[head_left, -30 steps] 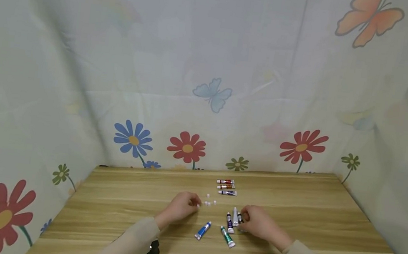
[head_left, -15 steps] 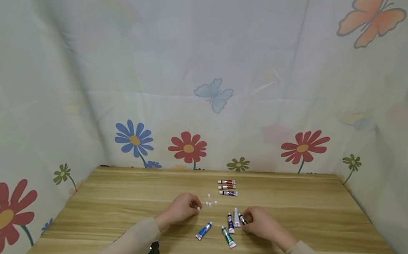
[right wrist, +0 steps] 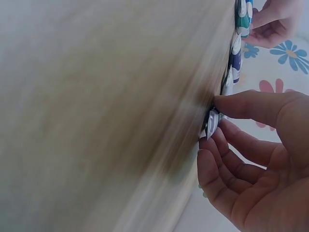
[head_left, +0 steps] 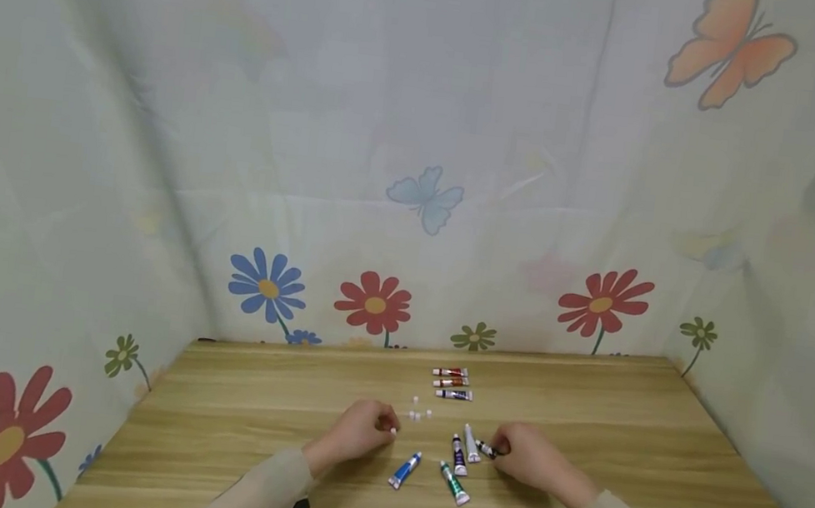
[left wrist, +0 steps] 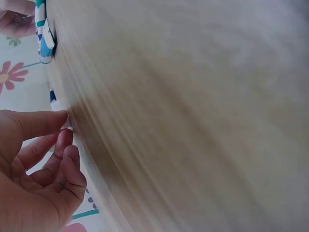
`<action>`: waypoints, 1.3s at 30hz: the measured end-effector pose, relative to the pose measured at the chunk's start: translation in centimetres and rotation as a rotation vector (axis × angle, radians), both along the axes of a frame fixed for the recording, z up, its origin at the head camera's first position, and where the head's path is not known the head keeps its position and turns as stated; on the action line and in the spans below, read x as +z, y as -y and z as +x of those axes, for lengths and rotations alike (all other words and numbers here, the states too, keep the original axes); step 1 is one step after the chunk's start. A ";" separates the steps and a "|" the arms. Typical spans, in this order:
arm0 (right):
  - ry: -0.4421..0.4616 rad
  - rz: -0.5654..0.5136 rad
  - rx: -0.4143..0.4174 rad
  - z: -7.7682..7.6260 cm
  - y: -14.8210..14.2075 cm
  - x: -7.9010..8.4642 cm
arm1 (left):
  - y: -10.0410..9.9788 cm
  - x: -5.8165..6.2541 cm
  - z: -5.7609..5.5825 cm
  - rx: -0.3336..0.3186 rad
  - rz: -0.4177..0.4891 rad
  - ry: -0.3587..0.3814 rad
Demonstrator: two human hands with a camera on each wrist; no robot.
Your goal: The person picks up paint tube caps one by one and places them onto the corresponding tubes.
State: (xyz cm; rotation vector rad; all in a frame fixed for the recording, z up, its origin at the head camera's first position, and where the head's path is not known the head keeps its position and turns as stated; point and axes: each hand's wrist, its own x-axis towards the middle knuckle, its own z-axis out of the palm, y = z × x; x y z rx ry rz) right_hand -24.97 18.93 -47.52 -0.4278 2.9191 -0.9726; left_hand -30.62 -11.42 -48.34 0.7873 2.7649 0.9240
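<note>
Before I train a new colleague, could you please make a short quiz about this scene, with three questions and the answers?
1. True or false: the left hand pinches a small white piece.
2. What colour is the label on the paint tube that the right hand grips: A) green, B) black, or C) blue?
3. How many tubes make up the far row of paint tubes?

Key: 1. True. 2. B, black. 3. Three.

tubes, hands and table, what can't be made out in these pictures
Head view: print on the green tube, too small to read.
Head view: one end of the black tube, hidden by the right hand.
Left wrist view: part of the white bit, hidden by the left hand.
Right wrist view: grain of the table, blurred.
</note>
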 end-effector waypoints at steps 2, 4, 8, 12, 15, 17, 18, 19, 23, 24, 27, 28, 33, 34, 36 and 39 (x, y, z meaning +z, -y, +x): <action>0.004 -0.007 0.005 0.2 0.0 0.0 | 0.1 -0.2 0.2 -0.006 -0.003 -0.004; 0.005 -0.011 0.013 0.2 -0.2 -0.2 | 0.3 -0.5 0.3 -0.007 -0.012 -0.010; -0.003 -0.012 0.022 0.2 -0.5 -0.7 | 0.4 -0.7 0.5 -0.013 -0.016 -0.029; -0.008 -0.010 0.007 0.2 -0.8 -1.0 | 0.6 -0.3 0.9 -0.028 -0.019 -0.046; -0.006 -0.005 -0.009 0.0 -0.8 -0.9 | 0.9 0.4 1.1 -0.027 -0.016 -0.050; 0.001 -0.009 -0.021 -0.1 -0.8 -0.7 | 1.3 1.0 1.3 -0.014 -0.017 -0.047; 0.006 -0.016 -0.027 -0.2 -0.9 -0.6 | 1.5 1.2 1.4 -0.006 -0.019 -0.048; 0.005 -0.020 -0.032 -0.2 -0.9 -0.5 | 1.7 1.5 1.4 0.004 -0.021 -0.045; 0.010 -0.039 -0.064 -0.4 -1.3 0.3 | 2.5 2.5 1.2 0.024 -0.024 -0.056; 0.015 -0.045 -0.075 -0.4 -1.5 0.5 | 2.7 2.7 1.0 0.027 -0.021 -0.060; 0.013 -0.052 -0.093 -0.5 -1.9 1.2 | 3.3 3.4 0.7 0.033 -0.012 -0.079; -0.002 -0.049 -0.091 -0.6 -2.1 1.5 | 3.4 3.7 0.5 0.036 -0.009 -0.086; -0.075 -0.004 -0.075 -1.0 -3.0 2.7 | 4.2 5.2 0.1 0.059 0.006 -0.140; -0.080 -0.002 -0.070 -1.2 -3.1 2.9 | 4.2 5.5 0.2 0.065 0.014 -0.150; -0.075 0.000 -0.068 -1.3 -3.4 3.4 | 4.4 6.1 0.2 0.080 0.032 -0.160; -0.075 -0.002 -0.070 -1.5 -3.8 4.0 | 4.5 6.6 0.3 0.093 0.051 -0.161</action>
